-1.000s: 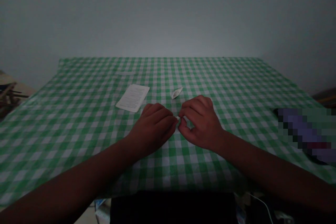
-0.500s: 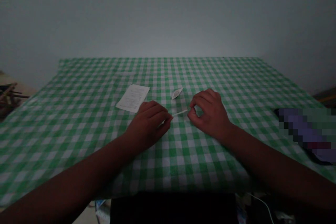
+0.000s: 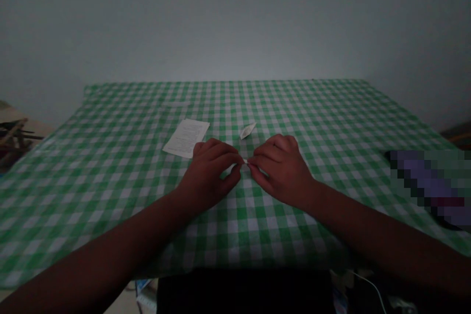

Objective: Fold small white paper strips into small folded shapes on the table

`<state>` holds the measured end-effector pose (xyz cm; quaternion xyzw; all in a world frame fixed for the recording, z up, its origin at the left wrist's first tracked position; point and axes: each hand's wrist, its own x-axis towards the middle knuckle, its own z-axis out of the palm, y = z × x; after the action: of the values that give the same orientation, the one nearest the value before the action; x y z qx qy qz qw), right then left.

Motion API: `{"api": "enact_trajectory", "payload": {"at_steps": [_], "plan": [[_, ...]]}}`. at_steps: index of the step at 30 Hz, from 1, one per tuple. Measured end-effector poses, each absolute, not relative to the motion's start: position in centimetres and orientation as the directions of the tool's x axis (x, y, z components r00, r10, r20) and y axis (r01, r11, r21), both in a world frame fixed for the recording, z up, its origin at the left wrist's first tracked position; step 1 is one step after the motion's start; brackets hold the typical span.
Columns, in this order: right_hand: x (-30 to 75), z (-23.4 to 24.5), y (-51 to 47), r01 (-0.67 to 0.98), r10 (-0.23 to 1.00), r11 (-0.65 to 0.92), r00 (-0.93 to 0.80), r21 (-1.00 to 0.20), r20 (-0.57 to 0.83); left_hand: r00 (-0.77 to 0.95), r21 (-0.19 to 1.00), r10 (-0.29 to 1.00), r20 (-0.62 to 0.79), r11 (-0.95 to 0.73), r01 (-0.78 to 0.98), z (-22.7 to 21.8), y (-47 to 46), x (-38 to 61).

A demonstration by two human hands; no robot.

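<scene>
Between my two hands, low over the table, is a thin white strip that looks like folded paper point(image 3: 245, 161); only a short bit of it shows. My left hand point(image 3: 210, 171) pinches its left end between thumb and fingers. From the other side my right hand point(image 3: 281, 167) pinches it too, its fingertips close to those of the left. Just beyond the hands stands a small folded paper piece point(image 3: 248, 130), pointed at both ends like a little boat. Printed paper sheets point(image 3: 186, 138) lie flat beyond my left hand, partly behind it.
A green and white checked cloth point(image 3: 235, 235) covers the table, which meets a grey wall point(image 3: 235, 19) at the back. At the right edge lies a dark purple, pixelated object point(image 3: 423, 176). A white cable point(image 3: 371, 285) hangs below the front edge.
My right hand has moved left along the strip, closing the gap to my left hand, so less of the strip shows. The printed sheets and the folded piece have stayed put.
</scene>
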<state>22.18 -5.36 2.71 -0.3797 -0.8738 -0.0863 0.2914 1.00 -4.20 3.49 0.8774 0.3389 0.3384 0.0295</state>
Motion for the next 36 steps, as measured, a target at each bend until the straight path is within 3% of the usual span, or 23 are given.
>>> {"api": "enact_trajectory", "payload": {"at_steps": [11,23,36], "plan": [[21.2,2.8,-6.0,0.705,0.564,0.708,-0.585,0.022,0.583,0.557,0.023,0.652,0.515,-0.660,0.751,3.9,-4.8,2.0],[22.2,2.6,-5.7,0.722,0.584,0.692,-0.540,-0.024,0.606,0.508,0.042,0.739,0.443,-0.583,0.811,4.6,-3.9,0.4],[22.2,2.7,-5.8,0.733,0.560,0.680,-0.525,0.007,0.641,0.603,0.066,0.627,0.493,-0.718,0.693,4.6,-4.3,0.6]]}}
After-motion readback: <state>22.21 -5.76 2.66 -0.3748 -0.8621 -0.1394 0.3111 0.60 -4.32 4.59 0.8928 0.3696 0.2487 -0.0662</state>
